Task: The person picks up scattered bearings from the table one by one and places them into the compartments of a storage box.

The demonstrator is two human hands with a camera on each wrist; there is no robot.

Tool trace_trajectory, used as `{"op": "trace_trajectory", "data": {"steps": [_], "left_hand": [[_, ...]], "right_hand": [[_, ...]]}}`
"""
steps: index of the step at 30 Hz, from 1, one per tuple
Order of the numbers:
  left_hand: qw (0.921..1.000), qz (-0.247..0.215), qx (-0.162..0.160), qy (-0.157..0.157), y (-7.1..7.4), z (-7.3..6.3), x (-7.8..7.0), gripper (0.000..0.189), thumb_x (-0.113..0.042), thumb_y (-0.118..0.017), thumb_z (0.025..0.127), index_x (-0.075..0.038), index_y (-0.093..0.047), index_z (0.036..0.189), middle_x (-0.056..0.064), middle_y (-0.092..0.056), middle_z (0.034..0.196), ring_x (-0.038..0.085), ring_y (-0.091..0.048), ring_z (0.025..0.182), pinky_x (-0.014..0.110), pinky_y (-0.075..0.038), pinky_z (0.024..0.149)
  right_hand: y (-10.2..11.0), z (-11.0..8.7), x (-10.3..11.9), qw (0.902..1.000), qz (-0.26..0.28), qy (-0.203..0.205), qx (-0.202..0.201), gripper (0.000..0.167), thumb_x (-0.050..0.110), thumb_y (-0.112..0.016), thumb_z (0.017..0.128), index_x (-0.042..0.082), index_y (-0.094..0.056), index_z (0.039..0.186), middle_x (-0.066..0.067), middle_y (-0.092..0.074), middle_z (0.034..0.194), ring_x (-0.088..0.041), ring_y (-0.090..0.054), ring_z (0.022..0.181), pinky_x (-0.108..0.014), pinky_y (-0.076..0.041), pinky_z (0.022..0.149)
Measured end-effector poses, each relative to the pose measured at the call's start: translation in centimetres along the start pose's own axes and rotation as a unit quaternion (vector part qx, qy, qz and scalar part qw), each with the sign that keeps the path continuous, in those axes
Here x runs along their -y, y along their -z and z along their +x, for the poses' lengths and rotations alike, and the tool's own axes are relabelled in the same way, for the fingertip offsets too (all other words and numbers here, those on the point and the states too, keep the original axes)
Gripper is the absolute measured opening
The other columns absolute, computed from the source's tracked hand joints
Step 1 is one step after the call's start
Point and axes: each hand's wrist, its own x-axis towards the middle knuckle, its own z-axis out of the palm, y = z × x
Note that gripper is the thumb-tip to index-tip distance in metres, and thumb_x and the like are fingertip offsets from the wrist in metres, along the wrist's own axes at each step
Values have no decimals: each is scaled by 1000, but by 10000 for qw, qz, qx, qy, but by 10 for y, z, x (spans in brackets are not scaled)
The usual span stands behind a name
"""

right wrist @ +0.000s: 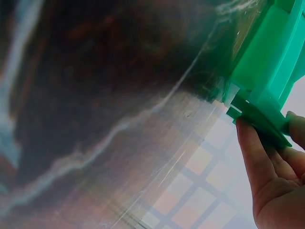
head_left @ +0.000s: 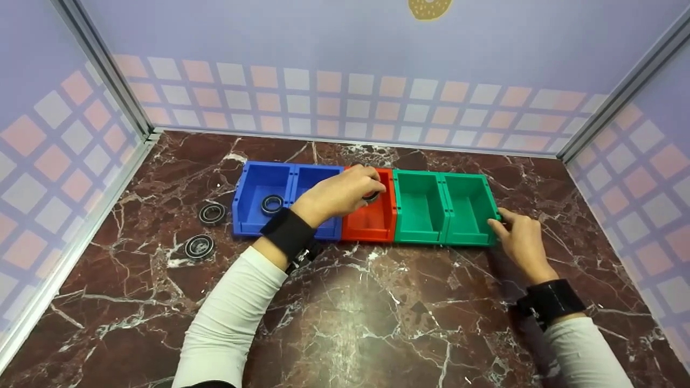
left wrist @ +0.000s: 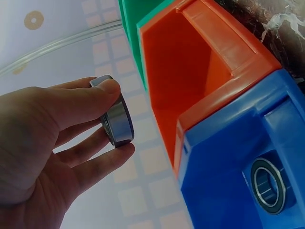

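Observation:
My left hand (head_left: 342, 194) pinches a ball bearing (left wrist: 118, 121) between thumb and fingers, tilted on edge over the red bin (head_left: 369, 229). In the left wrist view, another bearing (left wrist: 268, 186) lies in the blue bin (left wrist: 219, 191) beside the red one; in the head view my left hand and wrist hide that spot. The leftmost blue bin (head_left: 264, 229) holds a bearing (head_left: 272, 205) too. My right hand (head_left: 523, 240) grips the outer side wall of the rightmost green bin (head_left: 470, 237), thumb on the near side and fingers behind.
Two more bearings, one black-ringed (head_left: 212, 214) and one nearer me (head_left: 199, 247), lie on the marbled tabletop (head_left: 345, 323) left of the bins. Another green bin (head_left: 420, 236) stands between red and rightmost green. Panel walls (head_left: 345, 102) enclose the back and sides.

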Motion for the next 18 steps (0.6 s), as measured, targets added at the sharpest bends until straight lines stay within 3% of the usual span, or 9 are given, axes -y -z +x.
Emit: {"op": "trace_trajectory", "data": {"steps": [18], "left_hand": [[9999,-70,145,-28,-13,11,7,31,-1,-71,85,-7,-71,116,13,-65,117,31,-58,113,39,-48,104]], "right_hand": [[0,0,1,10000,-22,-81,46,38,12,-67,94,-8,-63,125,-32,-69,107,-47,-70,92,-60,-57,76]]}}
